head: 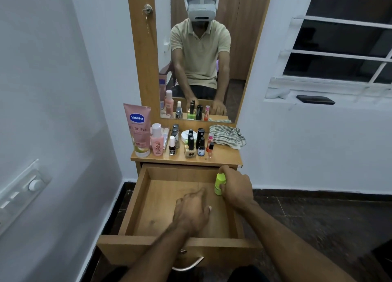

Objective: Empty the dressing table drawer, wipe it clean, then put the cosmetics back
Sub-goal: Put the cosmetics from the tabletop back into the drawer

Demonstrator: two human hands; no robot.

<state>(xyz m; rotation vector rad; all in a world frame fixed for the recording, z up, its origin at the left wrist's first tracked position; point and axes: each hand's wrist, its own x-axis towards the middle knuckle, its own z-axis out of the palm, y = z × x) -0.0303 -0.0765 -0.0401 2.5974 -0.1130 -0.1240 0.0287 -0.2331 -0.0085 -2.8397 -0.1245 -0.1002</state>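
Note:
The wooden drawer [135,199] is pulled out wide under the dressing table top [224,156]. My right hand [236,187] is shut on a lime-green bottle [219,184], upright at the drawer's far right corner. My left hand [192,210] hovers over the middle of the drawer floor with fingers loosely curled and nothing visible in it. On the table top stand a pink Vaseline tube [139,131], a small pink bottle [157,142], several nail polish bottles [191,145] and a round white jar [185,135]. A checked cloth [228,136] lies crumpled at the top's right.
A mirror [201,54] rises behind the table and reflects a seated person. White walls close in on both sides, with a switch plate [23,192] on the left. A barred window [339,44] and a sill holding a dark phone [315,100] lie to the right. A metal handle [188,264] hangs from the drawer front.

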